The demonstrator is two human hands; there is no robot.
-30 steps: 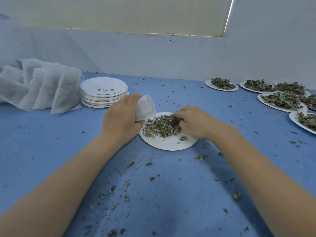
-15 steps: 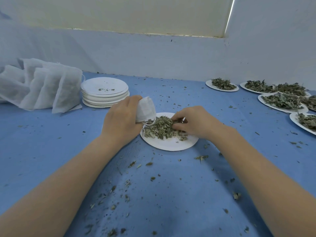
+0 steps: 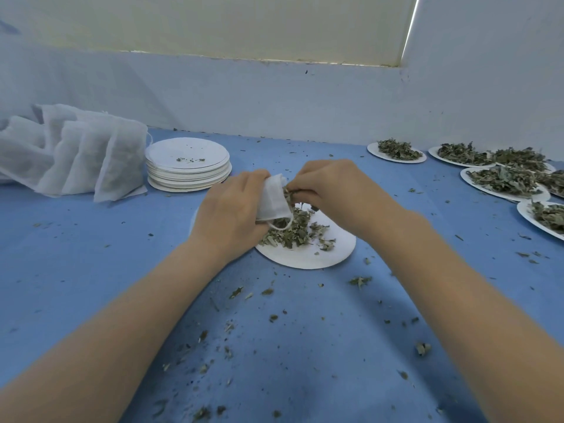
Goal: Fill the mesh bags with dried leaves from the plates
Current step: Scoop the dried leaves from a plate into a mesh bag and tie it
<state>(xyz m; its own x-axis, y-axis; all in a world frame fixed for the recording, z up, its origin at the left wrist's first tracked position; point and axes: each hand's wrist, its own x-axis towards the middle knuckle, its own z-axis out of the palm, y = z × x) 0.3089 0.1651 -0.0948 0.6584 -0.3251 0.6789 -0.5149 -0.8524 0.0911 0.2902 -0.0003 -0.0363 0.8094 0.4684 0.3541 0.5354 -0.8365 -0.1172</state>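
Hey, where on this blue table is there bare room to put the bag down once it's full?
Most open: the blue table left of the plate being emptied, in front of the filled bags and stacked empty plates; only crumbs there. The right side is crowded with leaf plates.

A blue table [image 3: 91,270] carries a white plate [image 3: 308,254] of dried leaves; left of it stand stacked empty plates [image 3: 187,169] and mesh bags [image 3: 73,154], right of it filled plates [image 3: 503,181], crumbs around.

No readable text, label or number appears anywhere
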